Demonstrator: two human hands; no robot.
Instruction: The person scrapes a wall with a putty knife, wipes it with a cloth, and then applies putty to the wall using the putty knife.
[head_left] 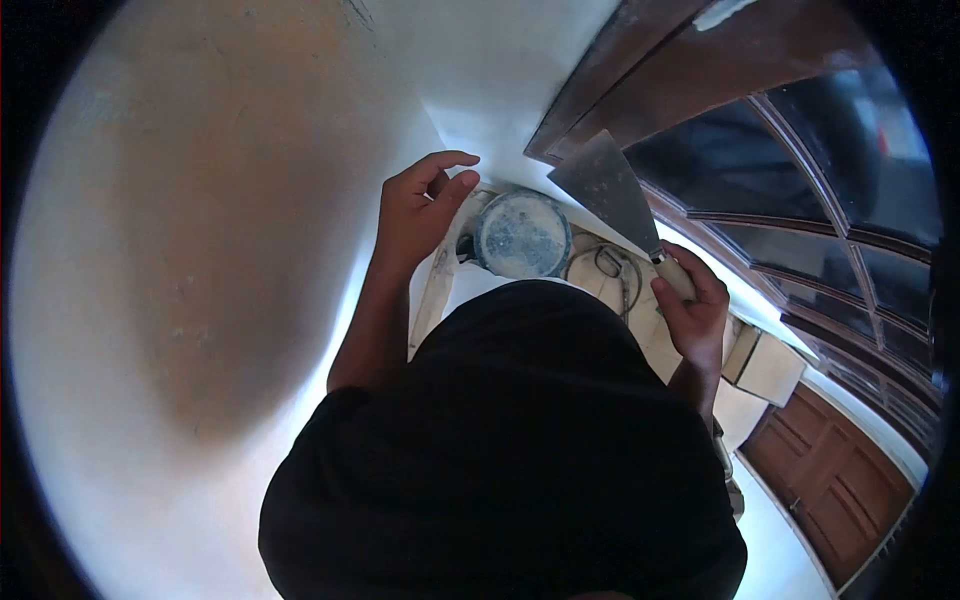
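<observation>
A putty knife with a wide, smudged metal blade [610, 190] and a pale handle is in my right hand [698, 305]. My fingers wrap its handle, and the blade points up and to the left, in front of the dark window frame. My left hand [425, 205] is raised near the wall corner, holding nothing, with thumb and forefinger apart and the other fingers curled. Below and between my hands stands a round bucket [522, 235], its top whitish and blue-grey with smears.
A plastered wall [200, 250] with faint stains fills the left side. Brown-framed window panes [780, 160] run along the right. A coiled cable [612, 265] lies on the floor beside the bucket. Farther off are a box [762, 366] and a brown wooden door [832, 470].
</observation>
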